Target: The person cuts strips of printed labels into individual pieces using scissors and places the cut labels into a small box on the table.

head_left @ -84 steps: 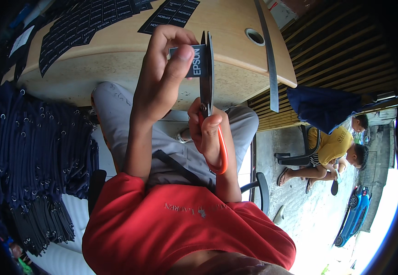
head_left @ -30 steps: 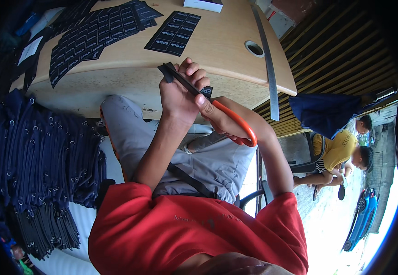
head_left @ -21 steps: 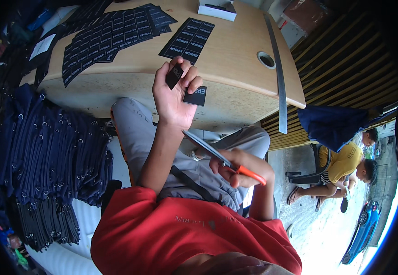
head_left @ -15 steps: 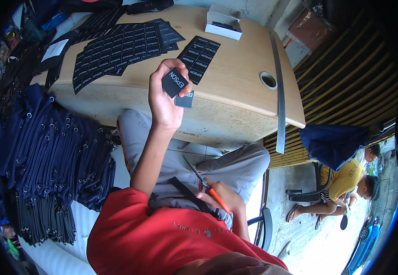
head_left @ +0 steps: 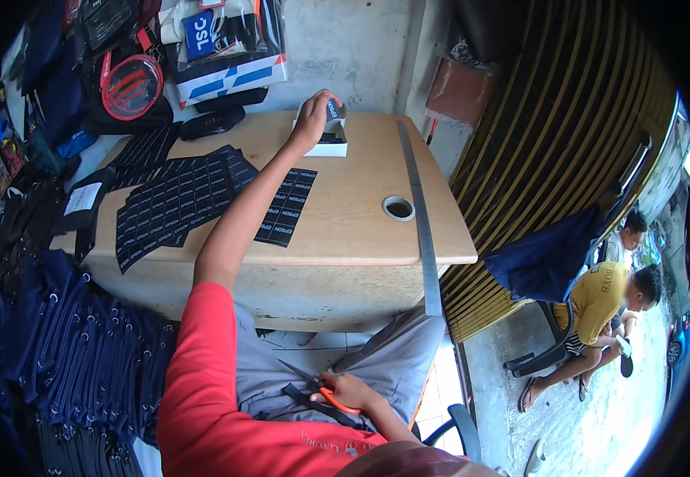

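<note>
My left hand (head_left: 312, 124) reaches to the far side of the table, over a small open white box (head_left: 331, 149). It is closed on a small square black label (head_left: 332, 110) with pale lettering. Dark pieces lie inside the box. In my lap, my right hand (head_left: 350, 393) grips scissors (head_left: 339, 401) with orange handles, their blades pointing up and to the left. A black strap (head_left: 313, 401) lies across my lap beside the scissors. On the table, a narrow sheet of black labels (head_left: 291, 211) lies to the right of my left forearm.
Larger black label sheets (head_left: 174, 199) overlap at the table's left. A long metal ruler (head_left: 418, 199) runs along the right side, past a round hole (head_left: 398, 208). Navy bags (head_left: 91, 342) are stacked at lower left. Two people sit at right, one in a yellow shirt (head_left: 599, 298).
My left hand has moved away from me, from above the table's near edge to the white box, carrying the label. The view has tilted up. The scissors stay in my right hand.
</note>
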`<state>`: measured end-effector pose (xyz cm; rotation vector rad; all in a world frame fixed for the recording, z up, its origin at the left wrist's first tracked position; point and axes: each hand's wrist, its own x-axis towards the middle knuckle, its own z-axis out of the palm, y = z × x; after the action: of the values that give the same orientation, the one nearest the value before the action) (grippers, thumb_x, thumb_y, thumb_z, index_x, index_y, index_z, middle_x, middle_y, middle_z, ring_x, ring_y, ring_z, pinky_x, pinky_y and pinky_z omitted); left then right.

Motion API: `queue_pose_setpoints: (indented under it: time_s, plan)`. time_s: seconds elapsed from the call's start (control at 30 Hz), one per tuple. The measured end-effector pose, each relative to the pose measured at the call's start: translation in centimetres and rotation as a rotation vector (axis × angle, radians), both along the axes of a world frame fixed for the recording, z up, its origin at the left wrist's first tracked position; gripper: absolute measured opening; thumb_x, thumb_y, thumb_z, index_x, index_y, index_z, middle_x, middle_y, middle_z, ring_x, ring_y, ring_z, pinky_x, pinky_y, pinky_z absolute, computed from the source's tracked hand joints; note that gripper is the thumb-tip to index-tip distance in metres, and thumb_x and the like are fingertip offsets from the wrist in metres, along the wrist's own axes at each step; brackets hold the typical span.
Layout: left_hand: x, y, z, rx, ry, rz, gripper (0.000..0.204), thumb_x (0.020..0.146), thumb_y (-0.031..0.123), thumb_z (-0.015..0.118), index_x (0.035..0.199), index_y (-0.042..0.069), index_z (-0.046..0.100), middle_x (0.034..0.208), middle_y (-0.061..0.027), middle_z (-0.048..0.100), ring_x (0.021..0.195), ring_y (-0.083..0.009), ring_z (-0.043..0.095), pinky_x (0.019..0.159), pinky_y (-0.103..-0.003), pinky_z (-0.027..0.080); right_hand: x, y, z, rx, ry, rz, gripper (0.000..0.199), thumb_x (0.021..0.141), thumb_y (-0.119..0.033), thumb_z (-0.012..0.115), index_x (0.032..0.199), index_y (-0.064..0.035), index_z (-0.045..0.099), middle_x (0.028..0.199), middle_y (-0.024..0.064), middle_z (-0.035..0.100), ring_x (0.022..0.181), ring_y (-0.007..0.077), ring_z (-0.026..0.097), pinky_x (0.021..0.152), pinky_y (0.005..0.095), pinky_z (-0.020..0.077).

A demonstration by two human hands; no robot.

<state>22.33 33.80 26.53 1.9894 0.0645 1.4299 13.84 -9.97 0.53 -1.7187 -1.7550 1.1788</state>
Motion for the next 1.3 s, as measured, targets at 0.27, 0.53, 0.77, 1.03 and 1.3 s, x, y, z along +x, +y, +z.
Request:
queue_pose_setpoints:
  time_s: [0.27,0.53,0.77,1.03,1.3]
  plan:
    - [6.1,9.3,-1.8,0.137,0.919,0.431,0.047,0.095,0.042,0.042,0.104,0.002,0.065,0.113,-0.0223,0.064,0.107,-0.0370,0.059,0.090,-0.041,0.045,0.7,0.7,-1.2,-0.017,0.136,-0.134,0.061,0.085,-0.059,0.060,0.106,-0.0022,0.053,0.071,0.0234,0.059,0.072,0.0405,0.062,0.065,0.0443,0.0455]
    - [-3.2,-0.1,2.3,0.571,1.052,0.467,0.035,0.094,0.039,0.050,0.112,0.013,0.066,0.122,-0.0071,0.058,0.118,-0.0287,0.050,0.097,-0.054,0.038,1.5,1.0,-0.8,0.067,0.211,-0.230,0.063,0.082,-0.051,0.070,0.121,-0.0037,0.054,0.068,0.0200,0.057,0.061,0.0308,0.056,0.061,0.0394,0.0461]
    - [-16.6,-9.3,-1.8,0.522,1.132,0.494,0.046,0.095,0.041,0.052,0.118,0.003,0.061,0.123,-0.0113,0.057,0.121,-0.0276,0.048,0.099,-0.044,0.039,1.1,1.2,-0.7,0.153,0.258,-0.320,0.061,0.078,-0.042,0.077,0.120,0.0000,0.060,0.059,0.0167,0.047,0.052,0.0200,0.043,0.054,0.0341,0.0431]
    - [-22.6,-18.7,-6.0,0.619,1.074,0.433,0.072,0.088,0.053,0.058,0.141,0.006,0.043,0.146,-0.0190,0.037,0.134,-0.0347,0.035,0.110,-0.049,0.026,1.0,1.0,-1.4,0.140,0.148,-0.241,0.060,0.078,-0.043,0.076,0.118,-0.0003,0.061,0.061,0.0224,0.052,0.053,0.0325,0.054,0.055,0.0385,0.0446]
    - [-22.7,-11.0,-1.9,-1.119,-0.104,-0.398,0.037,0.103,0.032,0.042,0.119,0.001,0.053,0.116,-0.0187,0.063,0.114,-0.0292,0.059,0.094,-0.044,0.052,0.5,1.3,-1.3,0.119,0.115,-0.246,0.064,0.077,-0.044,0.077,0.119,0.0009,0.060,0.061,0.0166,0.048,0.054,0.0223,0.050,0.056,0.0352,0.0435]
